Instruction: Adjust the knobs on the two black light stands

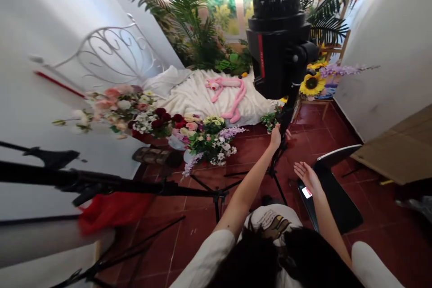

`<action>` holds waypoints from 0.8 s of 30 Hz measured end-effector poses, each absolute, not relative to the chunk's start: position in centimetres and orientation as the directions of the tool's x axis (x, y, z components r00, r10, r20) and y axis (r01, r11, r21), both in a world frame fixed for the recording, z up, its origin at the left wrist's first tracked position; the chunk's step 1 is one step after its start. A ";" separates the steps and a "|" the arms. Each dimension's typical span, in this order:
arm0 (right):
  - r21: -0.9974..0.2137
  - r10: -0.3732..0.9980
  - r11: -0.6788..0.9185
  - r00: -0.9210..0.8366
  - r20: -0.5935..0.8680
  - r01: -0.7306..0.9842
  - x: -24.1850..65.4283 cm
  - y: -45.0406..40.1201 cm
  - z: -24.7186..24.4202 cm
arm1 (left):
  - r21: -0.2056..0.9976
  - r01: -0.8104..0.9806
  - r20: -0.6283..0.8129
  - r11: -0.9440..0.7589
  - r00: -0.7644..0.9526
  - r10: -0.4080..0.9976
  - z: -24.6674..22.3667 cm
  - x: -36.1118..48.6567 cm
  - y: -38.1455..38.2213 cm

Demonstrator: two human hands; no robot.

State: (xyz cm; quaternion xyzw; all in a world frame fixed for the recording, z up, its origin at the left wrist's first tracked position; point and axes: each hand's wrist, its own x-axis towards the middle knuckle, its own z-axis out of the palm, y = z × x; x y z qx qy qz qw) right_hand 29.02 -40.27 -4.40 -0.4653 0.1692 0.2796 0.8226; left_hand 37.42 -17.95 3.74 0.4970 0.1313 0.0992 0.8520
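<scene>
A black studio light [275, 54] with a red stripe stands upright on a black tripod light stand [272, 170]. My left hand [276, 137] reaches forward and is closed around the stand's upper part, just below the lamp; some of its fingers are hidden behind the pole. To the right, my right hand [308, 178] hovers with its fingers stretched out and nothing in it. Below and beside that hand is a black chair [340, 202], with a small white-and-red card-like item [307, 192] showing near the wrist.
A second black stand [128, 184] crosses the left side, its legs spread on the red tiled floor [182, 234]. Flower bunches [202, 137] front a white-draped bed [189, 94] holding a pink plush toy [232, 92]. A cardboard sheet [398, 144] leans at right; sunflowers [312, 83] stand behind.
</scene>
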 end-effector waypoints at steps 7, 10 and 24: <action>-0.537 0.461 0.382 0.659 -0.594 -0.752 29.1 -35.8 -3.4 | 0.842 -0.054 -0.163 0.536 0.923 0.348 4.9 36.4 -17.9; -0.430 0.621 0.357 0.555 -0.554 -0.829 29.5 -32.7 -2.1 | 0.848 -0.040 -0.166 0.529 0.927 0.336 5.0 36.4 -17.9; -0.105 0.779 0.586 0.595 -0.198 -0.803 30.0 -29.1 0.3 | 0.834 -0.074 -0.154 0.546 0.920 0.360 4.0 37.1 -18.2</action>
